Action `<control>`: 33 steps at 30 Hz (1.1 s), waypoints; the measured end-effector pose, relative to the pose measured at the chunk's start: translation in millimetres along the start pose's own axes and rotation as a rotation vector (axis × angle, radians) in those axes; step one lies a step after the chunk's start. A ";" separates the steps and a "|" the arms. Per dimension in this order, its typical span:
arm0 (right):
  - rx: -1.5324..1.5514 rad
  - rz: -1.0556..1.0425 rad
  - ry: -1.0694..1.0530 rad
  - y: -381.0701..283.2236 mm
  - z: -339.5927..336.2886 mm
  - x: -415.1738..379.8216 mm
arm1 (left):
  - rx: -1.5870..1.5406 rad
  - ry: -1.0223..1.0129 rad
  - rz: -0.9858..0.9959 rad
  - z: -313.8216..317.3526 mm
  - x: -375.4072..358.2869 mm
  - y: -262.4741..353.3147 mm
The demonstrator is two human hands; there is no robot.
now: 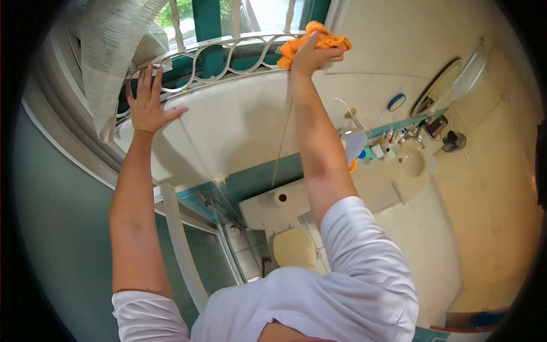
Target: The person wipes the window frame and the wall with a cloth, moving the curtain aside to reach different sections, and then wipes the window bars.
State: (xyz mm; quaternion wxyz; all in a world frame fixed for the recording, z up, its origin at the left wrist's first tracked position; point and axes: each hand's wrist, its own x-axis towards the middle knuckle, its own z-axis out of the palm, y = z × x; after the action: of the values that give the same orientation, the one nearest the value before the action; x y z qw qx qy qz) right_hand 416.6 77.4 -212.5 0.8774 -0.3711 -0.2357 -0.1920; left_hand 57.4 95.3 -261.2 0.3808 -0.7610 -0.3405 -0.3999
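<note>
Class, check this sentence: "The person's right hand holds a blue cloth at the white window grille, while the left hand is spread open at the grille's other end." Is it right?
Not quite. The head view shows that the cloth is orange, not blue. The right hand does hold it at the white window grille, and the left hand is spread open at the other end.

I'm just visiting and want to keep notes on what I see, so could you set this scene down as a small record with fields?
Place: bathroom, seen from above
Left hand: fingers spread at the left end of the white window grille
Right hand: holding a crumpled orange cloth by the grille's right end
Beside left hand: whitish curtain
Below: toilet, pale yellow lid down; paper roll on the ledge behind
To the right: washbasin, wall mirror
</note>
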 end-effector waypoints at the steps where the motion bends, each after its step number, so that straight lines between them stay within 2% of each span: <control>1: -0.099 -0.106 -0.128 16.5 -12.3 -5.5 | 0.001 0.013 0.005 -1.5 1.3 -0.7; 3: -0.296 -0.289 -0.378 33.8 -38.3 -8.8 | -0.008 0.035 0.014 -4.1 3.5 2.7; 6: -0.755 -0.549 -0.578 30.0 -62.8 -16.0 | -0.003 0.024 0.011 -5.0 2.6 3.3; 9: -0.689 -0.444 -0.646 29.3 -66.0 -14.4 | 0.006 0.032 0.023 -2.9 2.5 1.8; 12: -0.770 -0.233 -0.692 24.8 -65.2 -1.3 | 0.008 0.036 0.031 -1.9 2.7 2.0; 15: -0.716 -0.347 -0.756 12.1 -65.4 13.7 | -0.004 0.038 0.034 -3.7 3.7 1.5; 18: -0.944 -0.454 -0.886 4.4 -63.3 22.0 | -0.017 0.041 0.037 -6.0 5.3 2.5; 24: -0.830 -0.720 -1.004 -1.8 -69.1 49.0 | -0.020 0.058 0.047 -3.1 3.2 0.9; 31: -1.239 -0.695 -1.191 -9.0 -29.4 51.9 | -0.023 0.059 0.046 -0.7 2.8 -0.5; 33: -1.198 -0.624 -1.193 -12.2 -35.1 49.2 | -0.025 0.046 0.039 0.7 1.1 -0.4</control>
State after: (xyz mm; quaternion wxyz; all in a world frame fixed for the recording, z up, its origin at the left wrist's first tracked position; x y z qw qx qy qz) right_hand 460.0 35.5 -199.8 0.1766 -0.7233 -0.6024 -0.2876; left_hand 57.8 96.3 -260.4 0.3866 -0.7630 -0.3116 -0.4140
